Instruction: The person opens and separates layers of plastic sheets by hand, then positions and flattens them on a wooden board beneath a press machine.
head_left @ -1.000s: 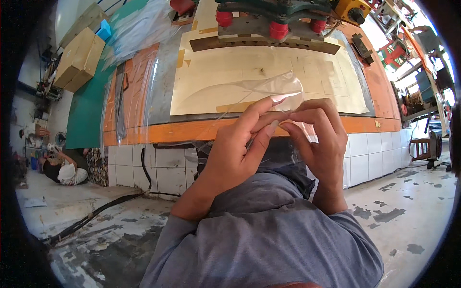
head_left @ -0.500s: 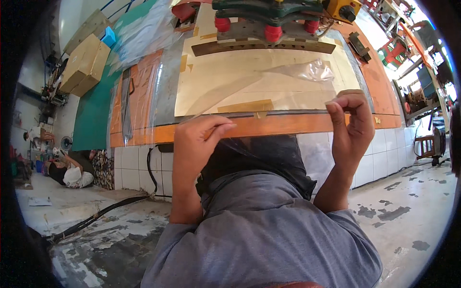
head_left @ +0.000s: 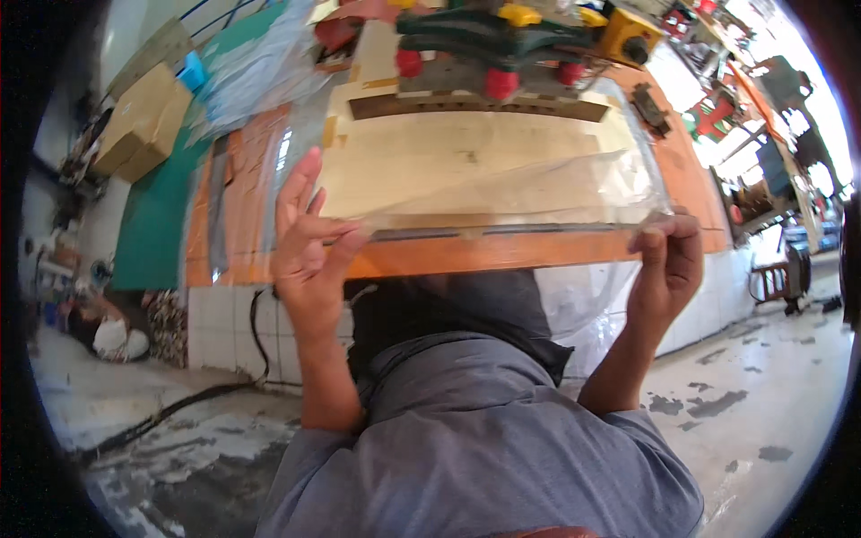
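Observation:
A clear plastic sheet (head_left: 520, 193) stretches between my two hands, over the near part of a cream-coloured board (head_left: 404, 148). My left hand (head_left: 309, 233) pinches its left end between thumb and forefinger, with the other fingers raised. At the right end, my right hand (head_left: 668, 255) grips the sheet with thumb and curled fingers. The sheet is see-through, so its exact edges are hard to make out. Beyond the board stands a green press (head_left: 493, 40) with red feet, and a long dark metal bar (head_left: 475, 109) lies in front of it.
The bench has an orange front edge (head_left: 502, 251). More clear plastic sheets (head_left: 256, 90) lie at the left, by a cardboard box (head_left: 143, 125) on a green surface. A yellow control box (head_left: 628, 38) and a dark metal block (head_left: 650, 109) are at the right. Someone (head_left: 117, 332) sits low at far left.
The plastic sheet has come nearer and is pulled straighter between my hands. My right hand has lowered toward the bench edge; my left hand has turned and raised its fingers.

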Motion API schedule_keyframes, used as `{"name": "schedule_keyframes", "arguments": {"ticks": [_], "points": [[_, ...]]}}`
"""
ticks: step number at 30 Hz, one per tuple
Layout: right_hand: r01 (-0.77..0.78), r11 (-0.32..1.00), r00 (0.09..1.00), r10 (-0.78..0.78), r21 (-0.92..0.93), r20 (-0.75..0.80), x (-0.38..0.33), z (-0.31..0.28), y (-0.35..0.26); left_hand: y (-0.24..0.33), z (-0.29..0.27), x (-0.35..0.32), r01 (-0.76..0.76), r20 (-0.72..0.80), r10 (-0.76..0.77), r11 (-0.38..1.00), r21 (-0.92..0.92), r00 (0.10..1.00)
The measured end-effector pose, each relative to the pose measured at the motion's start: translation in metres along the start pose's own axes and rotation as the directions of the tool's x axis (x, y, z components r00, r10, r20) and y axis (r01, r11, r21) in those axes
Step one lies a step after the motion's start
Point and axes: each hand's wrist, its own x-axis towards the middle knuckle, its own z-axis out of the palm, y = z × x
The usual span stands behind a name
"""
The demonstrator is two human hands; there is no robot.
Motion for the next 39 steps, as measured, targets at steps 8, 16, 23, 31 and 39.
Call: {"name": "schedule_keyframes", "arguments": {"ticks": [8,16,23,31,39], "points": [[-0.14,0.99,0.99,0.14,0.021,0.004,-0.001,-0.02,-0.011,0.004,0.021,0.005,0.097,0.059,-0.087,0.976,-0.197,0.994],[0.113,0.912,0.971,-0.185,-0.393,-0.149,0.028,-0.012,-0.025,0.045,0.06,0.037,-0.091,0.137,0.108,0.988,-0.125,0.985],[0.544,0.687,0.839,-0.439,-0.482,0.322,0.043,0.028,-0.059,0.064,0.091,0.034,-0.173,0.403,0.171,0.984,-0.032,0.899],[0.436,0.836,0.805,-0.197,-0.333,0.559,0.037,0.036,-0.049,0.065,0.099,0.017,-0.102,0.374,0.085,0.994,0.024,0.923],[0.258,0.877,0.933,-0.118,-0.406,0.339,0.049,0.051,-0.054,0.056,0.087,0.031,0.26,0.382,-0.22,0.964,-0.056,0.898]]}}
